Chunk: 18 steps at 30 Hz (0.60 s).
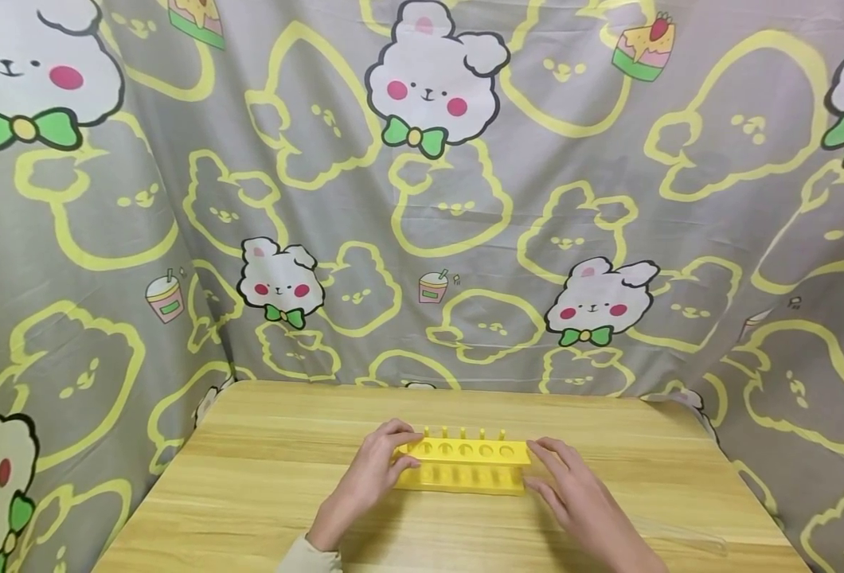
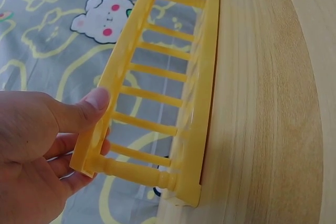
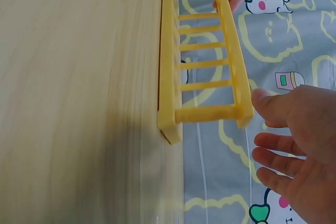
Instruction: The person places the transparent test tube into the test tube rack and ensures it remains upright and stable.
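A yellow plastic test tube rack (image 1: 465, 451) stands upright on the table, with round holes along its top plate and a row of short pegs at the back. My left hand (image 1: 372, 465) pinches the top plate at its left end; in the left wrist view the thumb (image 2: 97, 99) lies on the plate and the other fingers curl beneath. At the opposite end is my right hand (image 1: 572, 493), its fingers loosely spread. In the right wrist view, the right thumb (image 3: 268, 107) is right by the corner of the top plate, and nothing is gripped.
The wood-grain table (image 1: 264, 446) carries a long, thin clear object (image 1: 687, 535) at the front right, beside the right forearm. A grey curtain (image 1: 365, 199) printed with rabbits hangs behind the table and along both sides.
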Each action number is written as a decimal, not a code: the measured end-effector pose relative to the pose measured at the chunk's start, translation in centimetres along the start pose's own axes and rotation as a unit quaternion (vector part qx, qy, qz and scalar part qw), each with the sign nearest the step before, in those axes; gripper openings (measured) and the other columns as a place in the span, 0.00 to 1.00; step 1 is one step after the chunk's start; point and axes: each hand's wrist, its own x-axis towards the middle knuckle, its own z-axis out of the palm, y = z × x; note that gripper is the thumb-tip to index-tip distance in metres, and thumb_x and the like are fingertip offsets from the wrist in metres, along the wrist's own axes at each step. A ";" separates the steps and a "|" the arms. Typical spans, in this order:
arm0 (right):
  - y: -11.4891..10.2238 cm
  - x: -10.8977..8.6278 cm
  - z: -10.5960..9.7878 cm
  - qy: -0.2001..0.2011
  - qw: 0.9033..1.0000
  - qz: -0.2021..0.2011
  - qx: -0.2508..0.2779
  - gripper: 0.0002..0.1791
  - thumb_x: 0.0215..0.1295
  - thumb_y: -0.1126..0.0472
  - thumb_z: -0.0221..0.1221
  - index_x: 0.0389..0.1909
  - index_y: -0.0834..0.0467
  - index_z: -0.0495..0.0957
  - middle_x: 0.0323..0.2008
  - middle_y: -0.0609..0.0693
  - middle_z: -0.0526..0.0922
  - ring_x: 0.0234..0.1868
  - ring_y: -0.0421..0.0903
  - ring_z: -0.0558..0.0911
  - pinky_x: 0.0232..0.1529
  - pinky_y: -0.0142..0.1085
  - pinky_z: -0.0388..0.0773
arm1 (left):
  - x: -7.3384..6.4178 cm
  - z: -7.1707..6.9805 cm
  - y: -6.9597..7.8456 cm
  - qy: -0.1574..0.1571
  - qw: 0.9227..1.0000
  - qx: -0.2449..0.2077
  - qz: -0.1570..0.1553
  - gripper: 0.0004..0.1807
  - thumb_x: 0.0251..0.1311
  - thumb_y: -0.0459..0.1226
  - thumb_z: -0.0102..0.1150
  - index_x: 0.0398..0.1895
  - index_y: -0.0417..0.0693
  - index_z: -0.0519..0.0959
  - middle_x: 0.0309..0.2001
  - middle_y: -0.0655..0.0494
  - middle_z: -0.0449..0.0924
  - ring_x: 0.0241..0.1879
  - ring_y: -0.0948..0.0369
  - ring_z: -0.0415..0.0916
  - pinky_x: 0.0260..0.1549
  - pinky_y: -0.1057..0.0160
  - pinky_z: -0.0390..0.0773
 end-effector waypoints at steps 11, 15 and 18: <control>1.5 -1.3 -1.0 0.021 0.999 -0.029 -0.018 0.33 0.60 0.62 0.74 0.66 0.60 0.76 0.57 0.52 0.78 0.53 0.50 0.81 0.43 0.46 0.86 | -0.2 -0.2 0.0 -0.012 1.000 -0.018 -0.018 0.20 0.57 0.30 0.72 0.53 0.34 0.84 0.48 0.49 0.81 0.46 0.52 0.81 0.42 0.70 0.84; 1.9 -1.8 -1.1 0.017 1.000 -0.015 -0.021 0.36 0.54 0.65 0.76 0.65 0.61 0.76 0.56 0.53 0.79 0.52 0.51 0.82 0.41 0.45 0.86 | -0.2 -0.2 0.1 -0.014 1.000 -0.017 -0.022 0.20 0.57 0.30 0.72 0.53 0.34 0.84 0.48 0.49 0.81 0.45 0.53 0.81 0.42 0.69 0.84; 2.1 -2.1 -1.3 0.014 1.000 0.006 -0.019 0.37 0.53 0.66 0.77 0.65 0.60 0.77 0.56 0.54 0.79 0.52 0.53 0.82 0.40 0.45 0.87 | -0.2 -0.2 0.2 -0.017 0.999 -0.018 -0.029 0.20 0.58 0.31 0.72 0.54 0.34 0.84 0.49 0.49 0.81 0.46 0.53 0.81 0.43 0.69 0.84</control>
